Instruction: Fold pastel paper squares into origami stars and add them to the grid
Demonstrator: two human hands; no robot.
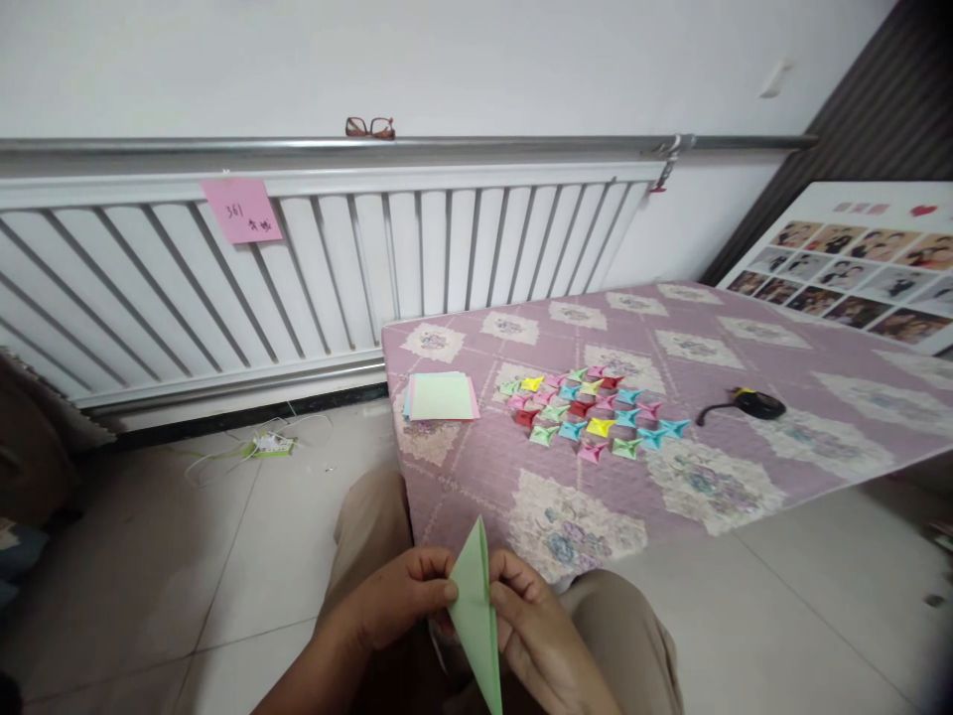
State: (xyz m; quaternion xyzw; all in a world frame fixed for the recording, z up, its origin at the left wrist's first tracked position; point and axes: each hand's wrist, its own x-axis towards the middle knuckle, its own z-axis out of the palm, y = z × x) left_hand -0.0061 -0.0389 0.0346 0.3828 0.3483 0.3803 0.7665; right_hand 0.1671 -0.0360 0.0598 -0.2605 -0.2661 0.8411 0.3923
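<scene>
At bottom centre, a green paper triangle [471, 586], seemingly part-folded
Left hand [408, 596] has fingers pinched on its left edge; mid-frame, a stack of square sheets [443, 397] lies unfolded; right hand [532, 618] pinches the opposite edge; just right of centre, origami pieces [580, 408] look finished.

Your head camera is looking forward and down

You are wearing this single view's camera on your head, so it is peering over your beige-trousered lap [625, 636] from above. Your bare left hand [406, 596] and bare right hand [532, 626] are sitting nearest the lens, low at the centre. Past them, it is spanning a purple cloth-covered tabletop with cream floral diamonds [462, 482] at middle range and facing a white ribbed metal radiator [428, 248] and plain white wall [521, 70] farther off.
</scene>
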